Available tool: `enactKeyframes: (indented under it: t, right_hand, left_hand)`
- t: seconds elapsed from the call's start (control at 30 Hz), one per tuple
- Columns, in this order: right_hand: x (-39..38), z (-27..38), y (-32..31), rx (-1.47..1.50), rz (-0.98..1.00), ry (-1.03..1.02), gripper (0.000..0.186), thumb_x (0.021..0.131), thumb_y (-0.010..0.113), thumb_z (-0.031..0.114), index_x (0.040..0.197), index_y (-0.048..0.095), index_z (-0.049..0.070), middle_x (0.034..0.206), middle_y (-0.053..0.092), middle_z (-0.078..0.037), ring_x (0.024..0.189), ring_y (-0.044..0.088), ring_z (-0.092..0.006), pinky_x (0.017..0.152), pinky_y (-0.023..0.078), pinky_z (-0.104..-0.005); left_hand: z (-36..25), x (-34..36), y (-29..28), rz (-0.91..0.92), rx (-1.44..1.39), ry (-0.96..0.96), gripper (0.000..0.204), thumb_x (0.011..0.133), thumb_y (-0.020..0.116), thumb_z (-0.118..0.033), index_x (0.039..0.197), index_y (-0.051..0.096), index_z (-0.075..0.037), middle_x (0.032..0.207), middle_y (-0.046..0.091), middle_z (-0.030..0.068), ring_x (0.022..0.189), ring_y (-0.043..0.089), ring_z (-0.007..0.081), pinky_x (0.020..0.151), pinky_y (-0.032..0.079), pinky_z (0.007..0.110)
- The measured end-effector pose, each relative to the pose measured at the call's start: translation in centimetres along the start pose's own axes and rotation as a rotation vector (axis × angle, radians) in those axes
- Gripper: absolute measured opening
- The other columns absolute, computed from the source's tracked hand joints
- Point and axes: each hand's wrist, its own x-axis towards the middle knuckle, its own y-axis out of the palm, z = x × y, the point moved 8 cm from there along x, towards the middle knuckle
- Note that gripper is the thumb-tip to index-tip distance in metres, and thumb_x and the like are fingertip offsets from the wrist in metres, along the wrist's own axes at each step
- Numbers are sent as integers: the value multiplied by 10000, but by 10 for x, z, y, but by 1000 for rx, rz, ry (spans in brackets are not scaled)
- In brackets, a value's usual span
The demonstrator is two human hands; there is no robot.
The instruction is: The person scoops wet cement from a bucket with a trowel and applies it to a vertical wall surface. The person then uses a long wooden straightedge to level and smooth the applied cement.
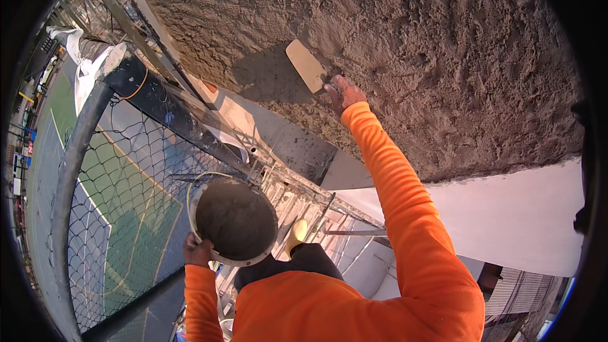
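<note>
My right hand (345, 94) is closed around the handle of a trowel (305, 66) with a flat, pale, broad blade. That blade lies at or very near a wall coated in rough wet mortar (430, 57), beside a smoother, darker patch. Lower left, my left hand (197, 250) grips the rim of a round bucket (247, 262). Grey-brown mortar (234, 218) fills much of it, with a fairly level surface. The bucket sits close to my body; its underside is hidden.
A dark-framed chain-link fence (120, 202) stands at my left, with a green and blue sports court (133, 215) far below. Under me runs a slatted scaffold platform (278, 193), where a yellow boot (296, 235) shows. A smooth white wall strip (506, 215) borders the mortar.
</note>
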Motion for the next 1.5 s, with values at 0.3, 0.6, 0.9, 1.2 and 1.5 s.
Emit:
enactKeyframes:
  t: [0.3, 0.6, 0.9, 1.2, 1.5]
  right_hand:
    - [-39, -7, -120, -229, 4, 40, 548, 960, 564, 558, 1208, 656, 78, 1191, 682, -193, 1093, 644, -413, 921, 514, -480]
    - [-75, 43, -237, -571, -79, -74, 356, 1004, 532, 427, 1122, 589, 95, 1083, 668, -173, 938, 666, -428, 758, 540, -526]
    - [-135, 173, -309, -374, -65, -391, 241, 962, 653, 276, 1030, 607, 50, 897, 635, -163, 796, 658, -400, 668, 524, -487]
    - [-40, 129, -214, 469, 39, 193, 272, 999, 670, 320, 913, 619, 66, 691, 522, 46, 579, 429, -42, 527, 371, -227]
    - [-246, 41, -95, 229, 369, -16, 341, 890, 751, 322, 1023, 638, 30, 801, 627, -137, 707, 622, -265, 665, 500, -401]
  left_hand:
    - [22, 3, 3, -58, -24, -10, 167, 685, 622, 27, 831, 611, -52, 687, 595, 35, 530, 545, 150, 479, 449, 304]
    - [62, 21, -4, -117, -165, -47, 215, 673, 618, 46, 878, 627, -18, 771, 639, 43, 596, 580, 164, 537, 476, 316]
    - [78, 28, -12, -123, -204, -26, 249, 637, 635, 36, 883, 627, -4, 803, 653, 63, 637, 577, 179, 588, 484, 334]
    - [56, 7, -12, -152, -83, -7, 221, 638, 635, 42, 853, 635, -9, 767, 651, 54, 616, 573, 168, 585, 476, 315]
    - [6, -5, 67, 78, 33, 80, 211, 623, 674, 1, 833, 647, -8, 704, 623, 30, 582, 543, 142, 539, 442, 300]
